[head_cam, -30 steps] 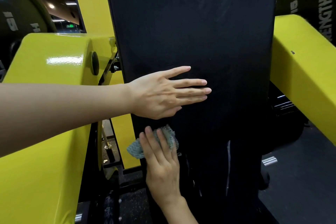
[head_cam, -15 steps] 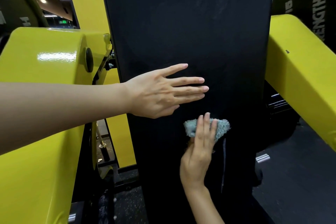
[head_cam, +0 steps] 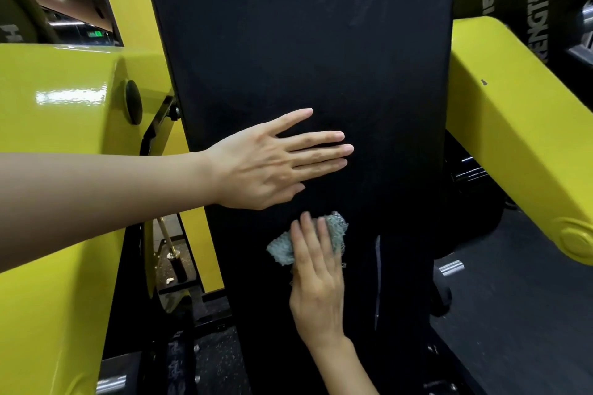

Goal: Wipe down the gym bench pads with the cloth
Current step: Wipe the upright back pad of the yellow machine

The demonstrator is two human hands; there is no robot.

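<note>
Pressing cloth (head_cam: 279, 249) flat-fingered, right hand (head_cam: 316, 285) slid leftward on pad (head_cam: 305, 42), left hand (head_cam: 266, 163) flat, unmoved.

Left hand (head_cam: 272, 163) lies flat, fingers straight, on the black bench pad (head_cam: 321, 58) at frame centre. Just below it, the right hand (head_cam: 316, 276) presses a crumpled blue-grey cloth (head_cam: 335, 228) against the pad, yellow frame (head_cam: 57, 99) either side.

the bench pad (head_cam: 305, 58) is black with faint pale smears. the cloth (head_cam: 336, 228) is grey-blue in a knobbly weave. the machine frame (head_cam: 64, 112) is glossy yellow (its round cap (head_cam: 133, 102) black); the weight plate (head_cam: 539, 19) carries white lettering, the floor (head_cam: 221, 359) dark with pale speckles.
</note>
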